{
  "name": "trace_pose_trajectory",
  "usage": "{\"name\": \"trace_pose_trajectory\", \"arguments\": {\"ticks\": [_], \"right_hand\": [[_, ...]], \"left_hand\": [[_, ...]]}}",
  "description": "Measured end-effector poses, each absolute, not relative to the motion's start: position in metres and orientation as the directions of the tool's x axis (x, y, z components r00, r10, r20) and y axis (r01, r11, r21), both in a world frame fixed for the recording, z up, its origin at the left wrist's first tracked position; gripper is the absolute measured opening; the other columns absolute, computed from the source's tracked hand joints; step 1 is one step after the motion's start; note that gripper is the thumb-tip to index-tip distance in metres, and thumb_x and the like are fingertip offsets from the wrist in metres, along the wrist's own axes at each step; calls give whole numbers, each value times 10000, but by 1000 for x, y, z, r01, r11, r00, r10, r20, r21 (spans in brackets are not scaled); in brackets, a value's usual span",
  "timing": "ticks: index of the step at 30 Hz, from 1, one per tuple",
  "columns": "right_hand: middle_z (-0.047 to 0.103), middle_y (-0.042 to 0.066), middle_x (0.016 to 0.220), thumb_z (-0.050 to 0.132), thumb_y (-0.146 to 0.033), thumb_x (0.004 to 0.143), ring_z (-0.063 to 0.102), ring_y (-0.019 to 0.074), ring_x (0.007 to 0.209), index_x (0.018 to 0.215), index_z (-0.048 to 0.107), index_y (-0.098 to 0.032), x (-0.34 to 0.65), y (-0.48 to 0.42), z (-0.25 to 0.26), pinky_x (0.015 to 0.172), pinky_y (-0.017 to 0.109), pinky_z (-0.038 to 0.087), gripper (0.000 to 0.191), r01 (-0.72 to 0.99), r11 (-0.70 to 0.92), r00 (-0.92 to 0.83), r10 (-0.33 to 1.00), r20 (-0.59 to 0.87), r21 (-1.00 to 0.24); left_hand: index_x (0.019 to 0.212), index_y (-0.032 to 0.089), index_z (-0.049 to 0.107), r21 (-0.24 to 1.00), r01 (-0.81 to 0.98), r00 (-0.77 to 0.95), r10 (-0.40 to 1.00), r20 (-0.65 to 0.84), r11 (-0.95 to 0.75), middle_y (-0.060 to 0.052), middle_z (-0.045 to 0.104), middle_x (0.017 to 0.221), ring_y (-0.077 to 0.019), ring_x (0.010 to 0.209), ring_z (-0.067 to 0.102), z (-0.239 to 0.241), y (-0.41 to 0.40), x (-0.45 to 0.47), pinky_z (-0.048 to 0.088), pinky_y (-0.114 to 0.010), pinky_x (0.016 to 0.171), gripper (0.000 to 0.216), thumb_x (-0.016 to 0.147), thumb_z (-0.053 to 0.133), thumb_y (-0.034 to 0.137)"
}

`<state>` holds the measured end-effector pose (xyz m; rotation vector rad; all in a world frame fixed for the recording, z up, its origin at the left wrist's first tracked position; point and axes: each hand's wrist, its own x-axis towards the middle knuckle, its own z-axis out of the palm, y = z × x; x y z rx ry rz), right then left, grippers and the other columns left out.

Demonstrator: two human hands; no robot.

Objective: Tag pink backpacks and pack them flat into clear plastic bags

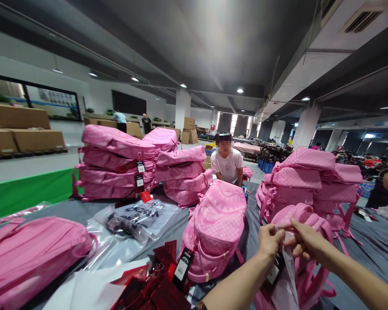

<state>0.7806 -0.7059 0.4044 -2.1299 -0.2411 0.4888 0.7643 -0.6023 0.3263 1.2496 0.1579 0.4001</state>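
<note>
My left hand [269, 240] and my right hand [305, 241] meet in front of me, both pinching a thin clear plastic wrapper [286, 275] that hangs down with a black tag [274, 269] beside it. Right behind them lies a pink backpack [302, 219]. Another pink backpack [215, 230] lies flat on the grey table [378, 249] to the left, a black hang tag [182, 267] dangling from it.
Stacks of pink backpacks [116, 168] [305, 181] stand at the back left and right. Clear printed bags [139, 219] and red-black tags [148, 284] lie near the front. A person in a white shirt [228, 165] leans at the far side. Cardboard boxes [19, 129] line the left wall.
</note>
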Motion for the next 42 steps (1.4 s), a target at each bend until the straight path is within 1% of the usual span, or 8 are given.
{"name": "trace_pose_trajectory", "arguments": {"ticks": [4,6,10,12,25,30,35,42], "right_hand": [[715,115,859,369,-470,954,660,189,576,1347,554,-144,784,-720,417,476,247,429,542,108,-587,873,443,-206,-802],[722,85,915,532,-403,879,685,213,727,1230,664,-217,794,-733,423,595,273,489,418,434,-612,818,575,5,-661],[711,50,1006,546,-123,766,666,166,739,1006,754,-285,822,-749,427,586,240,400,356,873,-424,389,904,180,241],[692,37,945,538,-77,753,642,146,671,1000,746,-284,832,-748,425,537,229,328,384,854,-334,319,942,106,398],[670,43,778,569,-101,810,560,148,562,784,759,-219,857,-722,424,523,299,294,225,915,-174,155,985,82,365],[708,87,957,515,-132,885,666,185,741,972,741,-201,869,-728,407,637,273,457,252,918,-212,155,970,188,335],[695,64,998,443,-51,847,562,127,583,1172,684,-231,883,-735,392,495,257,323,443,887,-148,44,970,239,437],[672,14,818,476,-20,904,583,147,670,896,697,-217,869,-741,400,570,282,325,297,815,34,-171,968,184,579]], "left_hand": [[600,141,623,939,-194,882,470,39,285,48,510,519,-94,529,422,325,-604,769,317,-222,513,138,624,745,200],[597,139,635,943,-164,859,512,-7,288,49,530,523,-100,531,444,327,-604,772,328,-225,512,94,581,725,118],[593,143,650,959,-106,812,579,-70,265,60,552,529,-108,532,475,331,-604,777,340,-233,516,149,521,682,17],[568,150,636,968,-82,790,607,-82,237,68,545,522,-111,533,480,333,-602,778,337,-237,517,165,512,689,4],[623,171,685,975,-98,723,660,206,-198,17,634,675,-169,710,594,337,-605,769,436,-275,693,152,664,705,25],[921,200,758,545,-136,608,364,705,-828,-55,722,916,-224,863,666,314,-617,767,536,-331,764,132,885,646,142],[969,157,718,89,-44,434,62,899,-995,-54,702,859,-214,783,655,303,-617,778,558,-330,695,80,900,688,181],[1119,139,692,127,-147,476,43,879,-981,-58,704,852,-211,789,650,300,-615,752,510,-379,844,225,921,608,206]]}}
